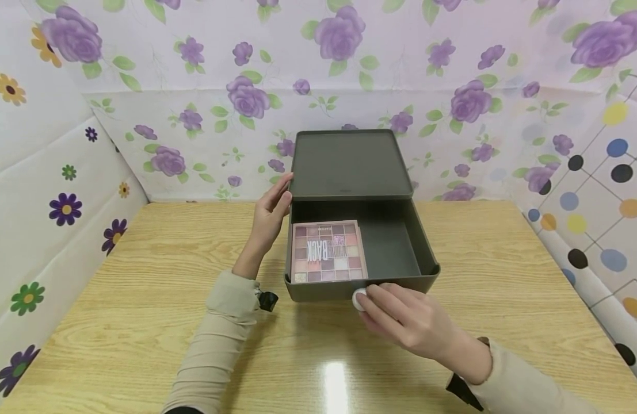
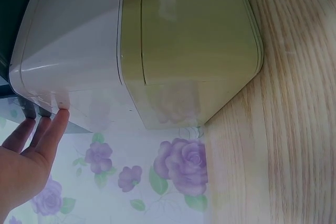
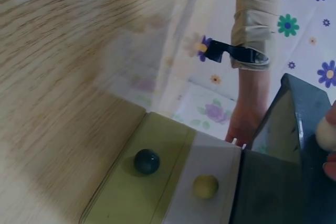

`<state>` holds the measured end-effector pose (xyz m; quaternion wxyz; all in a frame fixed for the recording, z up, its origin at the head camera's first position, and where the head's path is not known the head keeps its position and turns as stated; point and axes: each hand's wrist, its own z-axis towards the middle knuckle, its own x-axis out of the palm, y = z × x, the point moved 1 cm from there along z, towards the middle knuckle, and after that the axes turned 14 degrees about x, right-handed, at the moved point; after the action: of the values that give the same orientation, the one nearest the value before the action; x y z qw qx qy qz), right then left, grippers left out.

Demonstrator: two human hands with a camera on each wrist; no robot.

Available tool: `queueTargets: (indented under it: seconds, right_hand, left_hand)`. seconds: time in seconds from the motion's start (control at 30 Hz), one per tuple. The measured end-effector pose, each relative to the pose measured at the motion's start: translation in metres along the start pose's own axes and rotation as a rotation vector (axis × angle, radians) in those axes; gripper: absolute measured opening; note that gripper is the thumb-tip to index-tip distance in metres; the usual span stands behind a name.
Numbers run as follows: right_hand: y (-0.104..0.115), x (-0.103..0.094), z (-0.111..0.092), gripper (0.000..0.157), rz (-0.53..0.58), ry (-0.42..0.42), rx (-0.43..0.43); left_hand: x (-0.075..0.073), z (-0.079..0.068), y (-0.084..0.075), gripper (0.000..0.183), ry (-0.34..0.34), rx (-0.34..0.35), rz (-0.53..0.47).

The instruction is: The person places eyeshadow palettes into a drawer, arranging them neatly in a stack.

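Note:
A small drawer cabinet with a dark grey-green top (image 1: 351, 164) stands before me, its top drawer (image 1: 391, 244) pulled out toward me. An eyeshadow palette (image 1: 330, 253) in a pink frame lies in the drawer's left half. My right hand (image 1: 408, 319) pinches the round white knob (image 1: 358, 299) on that drawer's front; the knob (image 3: 326, 135) also shows at the right wrist view's edge. At the cabinet's left side, my left hand (image 1: 270, 214) rests with extended fingers against the wall. The left wrist view shows those fingertips (image 2: 63, 116) on the white middle tier (image 2: 79, 51).
Below the pulled-out drawer, a white drawer (image 3: 199, 156) with a yellow knob (image 3: 205, 186) and an olive drawer (image 3: 157, 140) with a dark knob (image 3: 146, 161) are closed. The cabinet stands on a wood-grain table (image 1: 157, 276); a floral cloth (image 1: 204, 115) hangs behind.

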<state>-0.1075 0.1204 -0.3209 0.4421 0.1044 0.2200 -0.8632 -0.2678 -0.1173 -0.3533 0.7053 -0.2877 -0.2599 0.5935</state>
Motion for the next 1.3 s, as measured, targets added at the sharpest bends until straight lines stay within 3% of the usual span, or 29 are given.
queueTargets:
  seconds: [0.2,0.5,0.6,0.8,0.97,1.2,1.3]
  right_hand:
    - [0.000,0.001,0.003,0.018,0.006,-0.011,-0.072]
    - [-0.007,0.007,0.006,0.019,0.010,-0.011,-0.069]
    - [-0.010,0.009,0.003,0.018,0.022,-0.018,-0.027]
    - [-0.014,0.016,-0.012,0.021,0.109,-0.028,0.244]
    - [-0.015,0.020,-0.024,0.028,0.146,0.023,0.431]
    - [-0.015,0.025,-0.033,0.025,0.498,0.151,0.830]
    - [-0.015,0.025,-0.034,0.030,0.578,0.172,0.942]
  left_hand:
    - [-0.001,-0.001,-0.002,0.048,0.005,-0.011,0.014]
    - [-0.002,-0.001,0.001,0.045,0.002,-0.015,0.001]
    - [-0.002,-0.001,0.001,0.046,0.002,-0.013,0.005]
    - [-0.001,-0.001,0.000,0.050,0.008,0.002,-0.008]
    - [-0.001,0.000,0.000,0.054,0.008,0.000,-0.005]
    - [-0.001,0.000,-0.001,0.049,0.014,-0.009,0.013]
    - [-0.001,0.000,0.000,0.047,0.011,-0.014,0.011]
